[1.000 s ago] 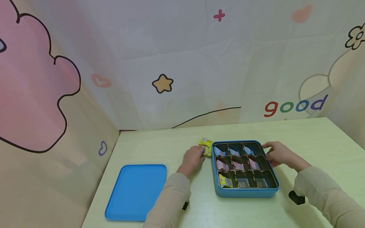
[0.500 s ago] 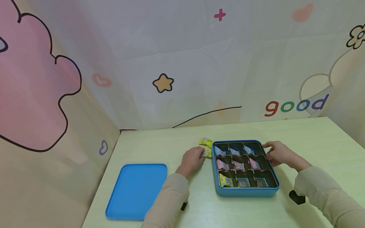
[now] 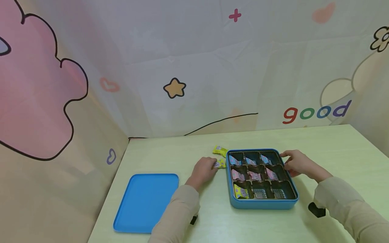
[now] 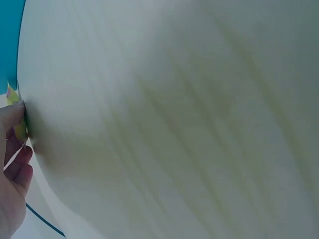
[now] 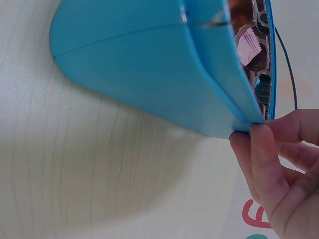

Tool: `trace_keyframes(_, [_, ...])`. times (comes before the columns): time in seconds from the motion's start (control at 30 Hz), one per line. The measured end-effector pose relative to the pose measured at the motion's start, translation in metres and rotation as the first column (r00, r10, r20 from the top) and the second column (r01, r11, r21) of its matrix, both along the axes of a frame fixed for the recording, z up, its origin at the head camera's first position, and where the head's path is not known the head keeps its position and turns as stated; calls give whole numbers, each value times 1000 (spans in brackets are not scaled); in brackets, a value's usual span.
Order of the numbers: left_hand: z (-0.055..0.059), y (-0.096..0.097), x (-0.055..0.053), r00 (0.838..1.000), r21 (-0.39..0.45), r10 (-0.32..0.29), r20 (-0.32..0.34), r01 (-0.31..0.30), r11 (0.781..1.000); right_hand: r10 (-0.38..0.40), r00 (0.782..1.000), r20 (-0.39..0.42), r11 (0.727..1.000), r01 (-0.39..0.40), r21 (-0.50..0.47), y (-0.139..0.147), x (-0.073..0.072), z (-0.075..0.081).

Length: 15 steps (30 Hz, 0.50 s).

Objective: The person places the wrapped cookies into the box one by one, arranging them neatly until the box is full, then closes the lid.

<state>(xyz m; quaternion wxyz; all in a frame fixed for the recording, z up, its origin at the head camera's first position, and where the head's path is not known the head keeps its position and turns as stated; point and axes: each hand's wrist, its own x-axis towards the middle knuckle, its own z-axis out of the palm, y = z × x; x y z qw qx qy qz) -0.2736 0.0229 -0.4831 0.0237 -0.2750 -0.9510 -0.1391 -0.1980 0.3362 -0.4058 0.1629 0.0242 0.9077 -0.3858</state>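
Observation:
My left hand (image 3: 202, 172) pinches a yellow wrapped candy (image 3: 220, 163) just left of the blue tin (image 3: 263, 204); in the left wrist view, thumb and fingers close on the candy (image 4: 20, 128). A second yellow candy (image 3: 220, 151) lies behind it, near the tin's back left corner. Inside the tin is a brown divided tray: blue candies (image 3: 251, 161) fill the back row, pink ones (image 3: 254, 175) the middle row. At the front left sits a yellow candy (image 3: 240, 191); the two compartments beside it hold none. My right hand (image 3: 299, 164) grips the tin's right rim, thumb and fingers at its edge (image 5: 256, 124).
A blue lid (image 3: 147, 202) lies flat on the pale table (image 3: 212, 222), left of the tin, with my left sleeve (image 3: 177, 212) across its right side. A printed cloth wall (image 3: 194, 67) stands along the table's back and left.
My left hand has drawn slightly away from the rear yellow candy with the one it pinches, widening the gap between the two. The right hand stays on the tin's rim.

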Motion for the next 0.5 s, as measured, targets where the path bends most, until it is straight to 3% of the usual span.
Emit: trace_keyframes(0.5, [7, -7, 5, 998, 30, -39, -51, 40, 999, -2, 1000, 3, 1000, 2, 14, 0, 0, 0])
